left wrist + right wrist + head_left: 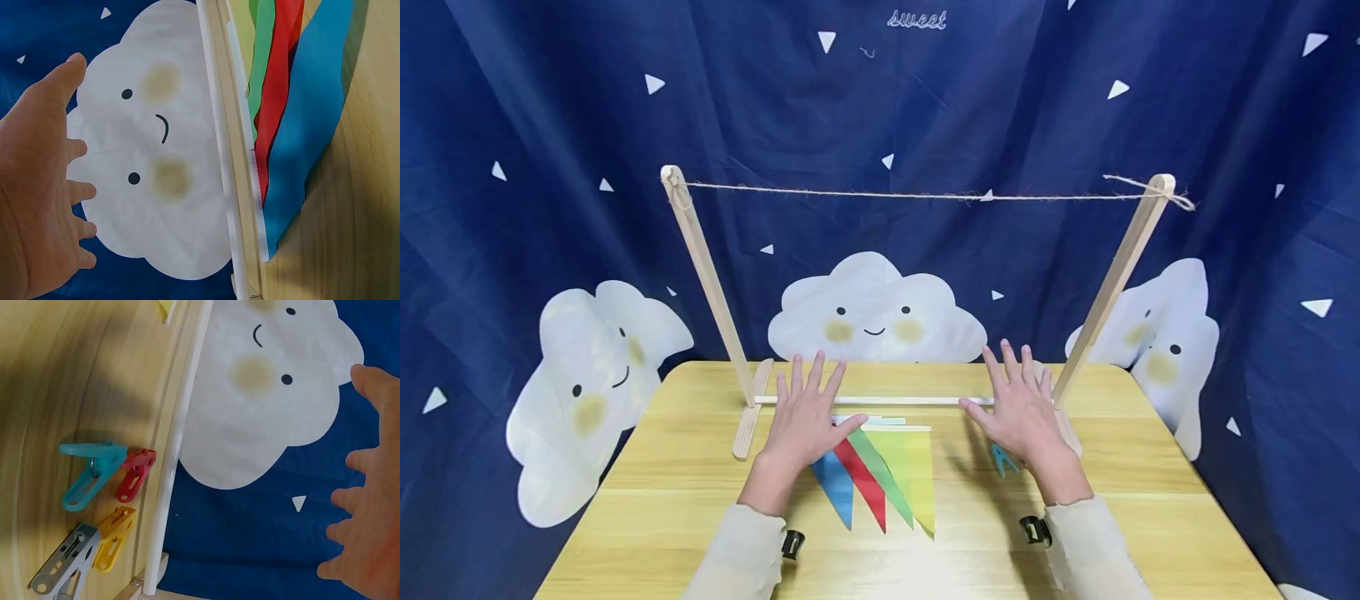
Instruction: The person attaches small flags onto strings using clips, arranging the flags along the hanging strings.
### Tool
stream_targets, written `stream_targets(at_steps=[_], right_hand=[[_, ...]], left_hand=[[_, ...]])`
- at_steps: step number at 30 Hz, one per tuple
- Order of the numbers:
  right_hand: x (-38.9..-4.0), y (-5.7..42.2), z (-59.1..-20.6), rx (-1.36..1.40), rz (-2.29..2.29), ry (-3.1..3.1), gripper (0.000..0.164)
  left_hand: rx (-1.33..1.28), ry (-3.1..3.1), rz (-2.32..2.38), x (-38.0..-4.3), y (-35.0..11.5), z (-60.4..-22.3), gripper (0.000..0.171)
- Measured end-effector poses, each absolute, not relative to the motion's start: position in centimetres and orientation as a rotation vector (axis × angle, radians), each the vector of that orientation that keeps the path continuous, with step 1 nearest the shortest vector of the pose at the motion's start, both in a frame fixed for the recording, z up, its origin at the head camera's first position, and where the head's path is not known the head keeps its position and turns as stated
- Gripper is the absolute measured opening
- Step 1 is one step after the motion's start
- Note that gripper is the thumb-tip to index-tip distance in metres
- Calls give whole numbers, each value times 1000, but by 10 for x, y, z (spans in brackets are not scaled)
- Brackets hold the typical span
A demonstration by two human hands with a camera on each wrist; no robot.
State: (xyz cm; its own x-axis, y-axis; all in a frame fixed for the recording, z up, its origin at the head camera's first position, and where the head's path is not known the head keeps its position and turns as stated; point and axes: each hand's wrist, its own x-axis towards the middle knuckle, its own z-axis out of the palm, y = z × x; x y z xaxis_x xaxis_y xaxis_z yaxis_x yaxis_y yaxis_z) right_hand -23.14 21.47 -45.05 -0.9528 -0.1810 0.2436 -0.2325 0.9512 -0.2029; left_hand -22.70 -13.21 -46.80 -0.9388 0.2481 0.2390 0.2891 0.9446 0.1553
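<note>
My left hand (806,421) is held above the table with its fingers spread, holding nothing. Below and beside it lie triangular pennants: a blue one (837,487), a red one (863,477), a green one (889,479) and a yellow one (921,483). My right hand (1018,408) is likewise spread and holds nothing. Near it on the table are a teal clothespin (94,472), a red clothespin (135,475), a yellow clothespin (114,540) and a grey clothespin (65,559); in the head view the right hand and forearm hide most of them.
A wooden frame has a left post (711,287), a right post (1112,287) and a white crossbar (917,401) low between them. A twine line (880,195) stretches between the post tops. Behind the table (647,500) hangs a blue curtain (760,100) with clouds.
</note>
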Motion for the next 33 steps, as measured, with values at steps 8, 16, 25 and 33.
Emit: stream_targets(at_steps=[8, 16, 25, 33], right_hand=[[-231, 223, -457, 351, 398, -2877, 94], [-229, 237, -466, 386, 391, -2870, 91], [-224, 251, -478, 464, 442, -2770, 88], [-219, 263, -490, 440, 534, -2760, 88]], left_hand=[[-427, -2922, -271, -228, -132, -472, 95], [-496, -2896, -261, -226, -131, -476, 92], [-593, -2878, -356, -227, -133, -478, 88], [-696, -2859, -395, -230, -132, -484, 84]])
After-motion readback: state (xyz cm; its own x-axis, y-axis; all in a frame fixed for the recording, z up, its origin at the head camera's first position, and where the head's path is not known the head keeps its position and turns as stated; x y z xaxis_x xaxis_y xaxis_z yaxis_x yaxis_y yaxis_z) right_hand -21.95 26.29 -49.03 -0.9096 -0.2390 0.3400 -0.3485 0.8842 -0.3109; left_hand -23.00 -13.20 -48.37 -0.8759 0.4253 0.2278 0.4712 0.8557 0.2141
